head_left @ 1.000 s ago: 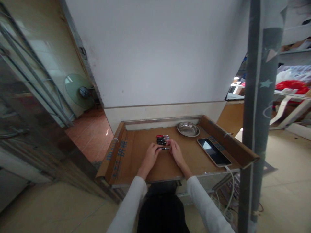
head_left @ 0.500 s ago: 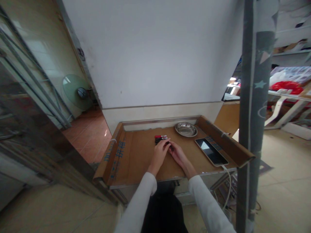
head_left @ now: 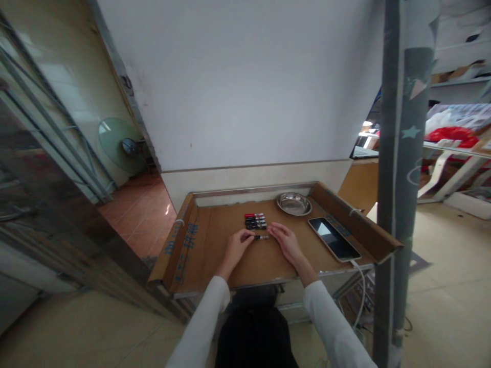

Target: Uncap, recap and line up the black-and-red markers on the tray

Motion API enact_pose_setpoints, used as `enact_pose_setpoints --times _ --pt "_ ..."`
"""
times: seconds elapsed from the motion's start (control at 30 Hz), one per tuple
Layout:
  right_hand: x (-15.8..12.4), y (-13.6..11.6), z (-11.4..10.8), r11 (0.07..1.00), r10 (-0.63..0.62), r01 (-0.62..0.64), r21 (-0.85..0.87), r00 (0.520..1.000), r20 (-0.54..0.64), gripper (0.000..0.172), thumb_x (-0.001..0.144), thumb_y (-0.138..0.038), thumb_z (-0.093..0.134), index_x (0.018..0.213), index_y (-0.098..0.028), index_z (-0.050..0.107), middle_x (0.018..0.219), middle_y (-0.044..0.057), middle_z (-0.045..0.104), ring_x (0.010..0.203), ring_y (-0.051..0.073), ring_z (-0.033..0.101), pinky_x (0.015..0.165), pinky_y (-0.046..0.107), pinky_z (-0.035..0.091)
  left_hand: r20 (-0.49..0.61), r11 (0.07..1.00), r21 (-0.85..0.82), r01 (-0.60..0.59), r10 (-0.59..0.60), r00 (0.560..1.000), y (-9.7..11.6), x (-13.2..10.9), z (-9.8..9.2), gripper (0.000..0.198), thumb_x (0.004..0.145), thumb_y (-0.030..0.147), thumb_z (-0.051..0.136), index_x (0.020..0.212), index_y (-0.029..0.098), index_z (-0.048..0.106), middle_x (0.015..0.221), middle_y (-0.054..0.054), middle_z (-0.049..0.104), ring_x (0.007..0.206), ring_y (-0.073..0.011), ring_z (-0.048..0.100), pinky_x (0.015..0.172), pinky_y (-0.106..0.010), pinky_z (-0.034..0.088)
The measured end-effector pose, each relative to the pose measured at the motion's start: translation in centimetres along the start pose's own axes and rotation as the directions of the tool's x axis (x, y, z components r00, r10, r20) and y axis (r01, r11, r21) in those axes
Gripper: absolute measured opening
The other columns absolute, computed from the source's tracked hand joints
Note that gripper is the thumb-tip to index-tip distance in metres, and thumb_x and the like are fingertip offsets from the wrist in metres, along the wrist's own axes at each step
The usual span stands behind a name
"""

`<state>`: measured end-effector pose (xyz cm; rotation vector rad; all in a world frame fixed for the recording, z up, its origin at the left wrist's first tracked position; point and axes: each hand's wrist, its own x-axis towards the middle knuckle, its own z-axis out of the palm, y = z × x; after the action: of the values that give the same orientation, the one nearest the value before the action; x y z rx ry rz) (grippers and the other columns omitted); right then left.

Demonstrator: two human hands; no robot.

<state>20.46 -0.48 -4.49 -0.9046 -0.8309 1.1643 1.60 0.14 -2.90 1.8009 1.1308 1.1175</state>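
Note:
A small black marker (head_left: 262, 237) lies crosswise just above the cardboard. Its left end is pinched between the thumb and fingers of my left hand (head_left: 235, 249). Beside the marker's right end is my right hand (head_left: 287, 241), fingers stretched out and thumb apart, with nothing visible in it. Just beyond both hands, a stack-like row of markers lies side by side on the surface: a red marker (head_left: 253, 215) at the far side and several black markers (head_left: 255, 223) nearer to me.
A round steel dish (head_left: 294, 204) stands at the back right of the cardboard-lined table (head_left: 218, 230). A phone (head_left: 333, 239) with a white cable (head_left: 362, 294) lies at the right. Raised cardboard walls edge both sides, and a grey post (head_left: 397, 204) stands at the right.
My hands were together over the near end of the marker row. They have parted and drawn nearer me, the left one moving left with a black marker, uncovering the row.

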Motion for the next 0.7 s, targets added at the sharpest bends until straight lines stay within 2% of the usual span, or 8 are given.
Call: enact_pose_setpoints --times 0.1,0.17,0.23,0.33,0.47,0.6,0.7 --pt "-0.1 0.2 0.4 0.978 -0.098 0.099 -0.183 0.995 0.013 0.034 0.061 -0.041 0.074 0.084 -0.017 0.066 0.084 0.005 0.070 0.081 0.018 0.064 0.084 0.037 0.049 0.020 0.970 0.222 -0.097 0.095 0.995 0.4 -0.3 0.8 0.009 0.081 0.019 0.055 0.085 0.020 0.063 0.089 -0.003 0.066 0.086 -0.0173 0.059 0.084 -0.035 0.047" --pt "-0.3 0.1 0.8 0.932 -0.168 0.178 -0.315 0.984 0.058 0.031 0.066 -0.043 0.070 0.082 -0.017 0.065 0.084 0.006 0.070 0.080 0.018 0.064 0.083 0.036 0.049 -0.001 0.912 0.383 -0.149 0.162 0.987 0.6 0.0 1.2 0.011 0.082 0.015 0.053 0.087 0.021 0.062 0.092 -0.004 0.063 0.093 -0.0192 0.055 0.088 -0.038 0.044" --pt "-0.4 0.0 1.2 0.869 -0.237 0.263 -0.419 0.965 0.114 0.027 0.071 -0.042 0.065 0.082 -0.017 0.065 0.085 0.006 0.070 0.082 0.019 0.064 0.083 0.036 0.048 -0.016 0.865 0.474 -0.166 0.197 0.980 0.6 0.4 1.3 0.015 0.083 0.012 0.050 0.090 0.020 0.061 0.095 -0.005 0.059 0.096 -0.0201 0.052 0.090 -0.040 0.043" --pt "-0.6 -0.2 1.8 0.752 -0.261 0.376 -0.542 0.924 0.278 0.019 0.079 -0.035 0.057 0.086 -0.020 0.066 0.090 0.004 0.070 0.086 0.018 0.064 0.084 0.034 0.047 -0.043 0.846 0.508 -0.161 0.211 0.976 0.1 0.8 1.4 0.020 0.085 0.010 0.045 0.095 0.019 0.059 0.097 -0.007 0.054 0.096 -0.0199 0.051 0.088 -0.039 0.045" --pt "-0.9 -0.3 2.5 0.620 -0.147 0.472 -0.626 0.854 0.499 0.020 0.083 -0.025 0.048 0.093 -0.025 0.065 0.095 0.001 0.069 0.088 0.017 0.064 0.085 0.033 0.046 -0.088 0.851 0.497 -0.170 0.244 0.966 -0.5 0.6 1.5 0.027 0.084 0.008 0.041 0.104 0.019 0.057 0.101 -0.008 0.051 0.098 -0.0201 0.051 0.089 -0.040 0.045" --pt "-1.5 -0.4 2.3 0.534 -0.143 0.545 -0.646 0.811 0.567 0.027 0.084 -0.019 0.047 0.107 -0.024 0.059 0.108 0.004 0.065 0.100 0.017 0.060 0.090 0.033 0.044 -0.066 0.859 0.463 -0.221 0.282 0.957 -0.2 -0.3 1.4 0.034 0.081 0.003 0.039 0.108 0.017 0.053 0.107 -0.009 0.050 0.105 -0.0202 0.049 0.094 -0.040 0.043" --pt "-1.8 -0.5 1.4 0.386 -0.210 0.593 -0.707 0.803 0.558 0.024 0.082 -0.018 0.052 0.104 -0.023 0.059 0.106 0.006 0.063 0.102 0.020 0.056 0.090 0.037 0.044 0.006 0.864 0.442 -0.241 0.265 0.964 0.1 -0.9 1.2 0.029 0.081 0.006 0.043 0.104 0.018 0.054 0.104 -0.008 0.051 0.103 -0.0195 0.049 0.094 -0.039 0.043"
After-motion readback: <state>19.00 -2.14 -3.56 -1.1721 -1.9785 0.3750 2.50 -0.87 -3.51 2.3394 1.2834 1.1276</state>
